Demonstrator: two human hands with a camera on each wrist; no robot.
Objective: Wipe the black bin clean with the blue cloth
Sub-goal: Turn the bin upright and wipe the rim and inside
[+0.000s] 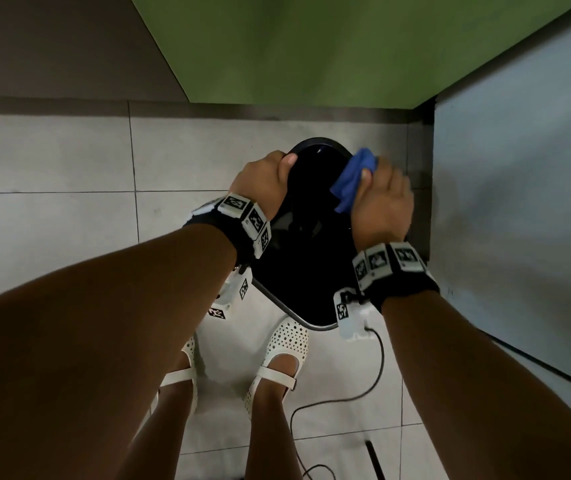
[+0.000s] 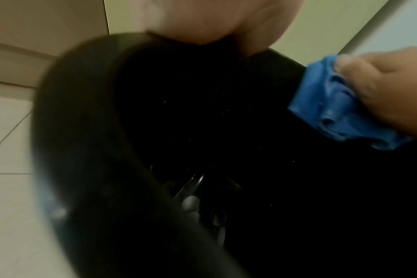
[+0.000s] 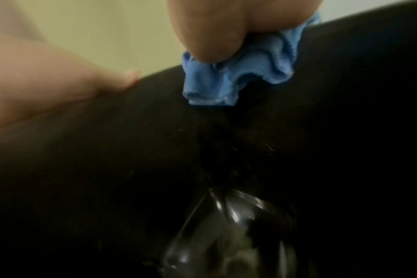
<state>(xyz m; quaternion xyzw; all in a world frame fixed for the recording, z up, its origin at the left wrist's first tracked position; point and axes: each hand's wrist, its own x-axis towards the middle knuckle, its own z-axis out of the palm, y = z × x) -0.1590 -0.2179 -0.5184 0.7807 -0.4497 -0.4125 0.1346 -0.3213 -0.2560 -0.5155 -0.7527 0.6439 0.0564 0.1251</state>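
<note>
The black bin [image 1: 306,233] is standing on the pale tiled floor [image 1: 52,161], in the corner where the green wall [image 1: 312,46] is meeting a grey-white panel [image 1: 519,202], and everything here is placed against that bin.

To the left of the bin, the left hand [image 1: 263,181] is gripping its rim: the fingers are curling over the outer edge while the thumb is lying along the inner lip, so the hand is closed narrowly round the plastic. In the left wrist view the palm [image 2: 217,20] is sitting blurred at the top edge of the bin [image 2: 202,150]. A marker-tagged wristband [image 1: 242,220] is wrapping the forearm just left of the bin's near side.

Inside the bin, a crumpled shiny black liner [image 3: 226,225] is lying at the bottom.

On the right rim of the bin, the blue cloth [image 1: 353,178] is bunched and draping over the edge, part of it hanging down the inner wall. The right hand [image 1: 381,202] is clutching it, thumb pressing the fabric against the rim and the fingers folding over the outside; the right wrist view is showing a thumb [image 3: 202,37] pushing into the cloth [image 3: 231,79] on the bin [image 3: 131,169]. The left wrist view is showing the same cloth [image 2: 341,105] under the right hand [image 2: 388,90].

Nearer than the bin, two feet in white perforated shoes [image 1: 277,358] are standing on the tiles, and a black cable [image 1: 363,386] is trailing to the right of them.
</note>
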